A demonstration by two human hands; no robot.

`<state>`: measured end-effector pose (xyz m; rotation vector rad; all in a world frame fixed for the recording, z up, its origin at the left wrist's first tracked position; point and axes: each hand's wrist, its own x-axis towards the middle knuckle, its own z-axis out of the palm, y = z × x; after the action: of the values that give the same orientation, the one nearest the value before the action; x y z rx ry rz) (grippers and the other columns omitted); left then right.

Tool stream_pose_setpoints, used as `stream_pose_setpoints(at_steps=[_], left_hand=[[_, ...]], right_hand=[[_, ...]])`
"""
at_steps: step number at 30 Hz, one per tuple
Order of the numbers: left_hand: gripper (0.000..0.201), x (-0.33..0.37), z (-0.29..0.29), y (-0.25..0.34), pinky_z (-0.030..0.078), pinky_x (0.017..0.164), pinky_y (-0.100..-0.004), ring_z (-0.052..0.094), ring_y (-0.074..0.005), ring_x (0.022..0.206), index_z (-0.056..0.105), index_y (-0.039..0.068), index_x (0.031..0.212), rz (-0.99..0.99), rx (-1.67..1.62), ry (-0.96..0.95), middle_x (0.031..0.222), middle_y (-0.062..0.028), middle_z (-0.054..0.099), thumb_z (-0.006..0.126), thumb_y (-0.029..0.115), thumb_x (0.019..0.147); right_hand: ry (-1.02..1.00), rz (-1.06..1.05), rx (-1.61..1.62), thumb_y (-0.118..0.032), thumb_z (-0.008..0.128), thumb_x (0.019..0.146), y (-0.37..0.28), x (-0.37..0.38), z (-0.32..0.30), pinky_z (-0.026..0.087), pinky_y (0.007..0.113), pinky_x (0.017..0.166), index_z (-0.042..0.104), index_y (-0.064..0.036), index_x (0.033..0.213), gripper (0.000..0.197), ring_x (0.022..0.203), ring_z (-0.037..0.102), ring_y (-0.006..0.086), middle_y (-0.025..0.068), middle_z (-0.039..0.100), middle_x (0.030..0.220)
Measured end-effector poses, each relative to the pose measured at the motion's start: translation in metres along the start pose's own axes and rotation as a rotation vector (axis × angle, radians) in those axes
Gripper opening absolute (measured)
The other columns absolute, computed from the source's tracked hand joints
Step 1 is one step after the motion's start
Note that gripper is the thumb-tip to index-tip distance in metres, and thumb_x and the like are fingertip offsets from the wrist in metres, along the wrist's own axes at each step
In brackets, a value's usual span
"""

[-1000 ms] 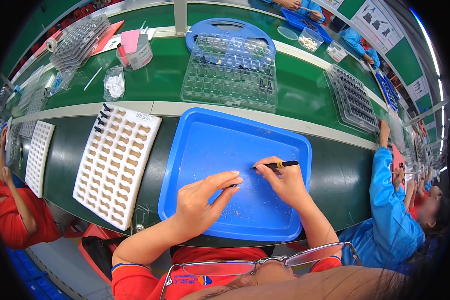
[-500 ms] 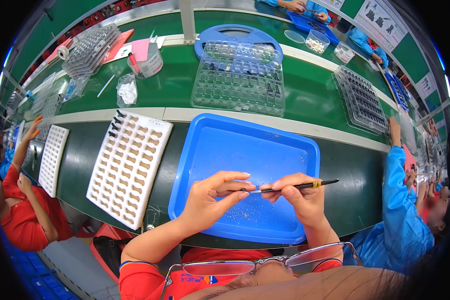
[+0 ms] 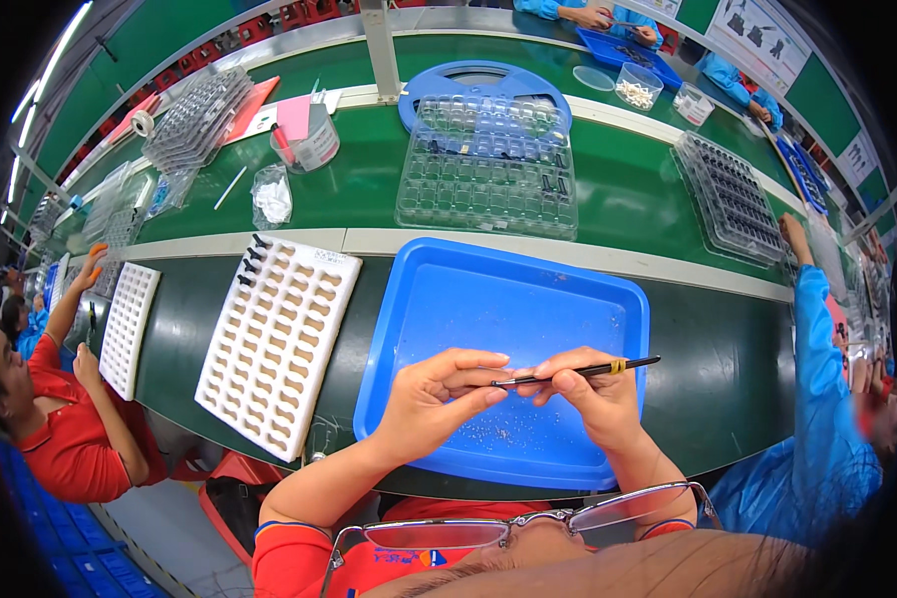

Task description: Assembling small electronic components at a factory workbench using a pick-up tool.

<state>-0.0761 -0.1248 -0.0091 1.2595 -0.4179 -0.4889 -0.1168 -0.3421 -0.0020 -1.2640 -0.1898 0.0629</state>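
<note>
My right hand (image 3: 596, 397) pinches a slim black paintbrush (image 3: 600, 370) with a yellow band round its handle and a silver ferrule. The brush lies almost level, its tip pointing left toward my other hand. My left hand (image 3: 437, 401) is closed, with thumb and fingers drawn together at the brush's tip. Whatever small thing those fingers hold, if anything, is too small and hidden to name. Both hands are above a blue plastic tray (image 3: 513, 269), whose bottom is scattered with small pale specks.
Left of the tray lies a white foam tray (image 3: 279, 349) with several small black parts in its top corner. Clear blister trays (image 3: 488, 184) stand behind, near a bag of white material (image 3: 272, 199). A co-worker's blue sleeve (image 3: 812, 349) is at right; a red-shirted person (image 3: 80, 429) sits left.
The view has shifted slightly, so the bench appears a little lower and farther right. The brush's handle end has dipped toward level; both hands keep their grip.
</note>
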Motion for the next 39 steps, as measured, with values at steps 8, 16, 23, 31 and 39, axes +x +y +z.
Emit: stream_pose_setpoints(at_steps=[8, 16, 23, 31, 39], left_hand=[[0.032, -0.002, 0.0, -0.004, 0.055, 0.088, -0.0258, 0.065, -0.0177, 0.106, 0.058, -0.004, 0.121, -0.002, -0.081, -0.001, 0.113, -0.0123, 0.066, 0.064, -0.006, 0.089], [0.031, -0.005, 0.004, -0.007, 0.056, 0.087, -0.0279, 0.068, -0.0183, 0.101, 0.062, -0.003, 0.117, 0.218, 0.147, 0.05, 0.109, -0.0136, 0.07, 0.067, -0.004, 0.087], [0.031, -0.006, 0.003, -0.009, 0.056, 0.089, -0.0284, 0.069, -0.0195, 0.102, 0.063, -0.002, 0.115, 0.282, 0.218, 0.059, 0.109, -0.0134, 0.071, 0.069, -0.004, 0.086], [0.031, -0.006, 0.003, -0.01, 0.056, 0.088, -0.0287, 0.069, -0.0195, 0.101, 0.063, -0.002, 0.115, 0.273, 0.187, 0.063, 0.109, -0.0138, 0.071, 0.069, -0.004, 0.085], [0.03, -0.007, 0.004, -0.012, 0.056, 0.089, -0.0292, 0.069, -0.0205, 0.102, 0.062, -0.003, 0.114, 0.294, 0.165, 0.065, 0.109, -0.0148, 0.07, 0.068, -0.006, 0.085]], right_hand=[[-0.02, -0.007, 0.012, -0.009, 0.061, 0.096, -0.001, -0.001, 0.001, 0.058, 0.033, 0.075, 0.065, 0.0028, 0.106, 0.017, 0.095, 0.069, 0.0244, 0.0171, 0.069, 0.104], [-0.044, -0.091, -0.03, -0.01, 0.061, 0.095, 0.0, -0.005, 0.002, 0.059, 0.035, 0.078, 0.068, 0.0022, 0.103, 0.016, 0.097, 0.069, 0.0252, 0.0171, 0.07, 0.105], [-0.033, -0.146, -0.062, -0.014, 0.063, 0.095, 0.004, -0.007, 0.003, 0.058, 0.035, 0.079, 0.068, 0.0013, 0.103, 0.018, 0.096, 0.069, 0.0245, 0.0171, 0.071, 0.104], [-0.022, -0.136, -0.077, -0.015, 0.063, 0.095, 0.004, -0.007, 0.003, 0.058, 0.034, 0.08, 0.069, 0.0008, 0.102, 0.018, 0.096, 0.069, 0.024, 0.0161, 0.071, 0.103], [-0.028, -0.142, -0.106, -0.013, 0.064, 0.094, 0.005, -0.009, 0.002, 0.059, 0.033, 0.079, 0.07, 0.0008, 0.102, 0.017, 0.096, 0.069, 0.023, 0.0145, 0.072, 0.101]])
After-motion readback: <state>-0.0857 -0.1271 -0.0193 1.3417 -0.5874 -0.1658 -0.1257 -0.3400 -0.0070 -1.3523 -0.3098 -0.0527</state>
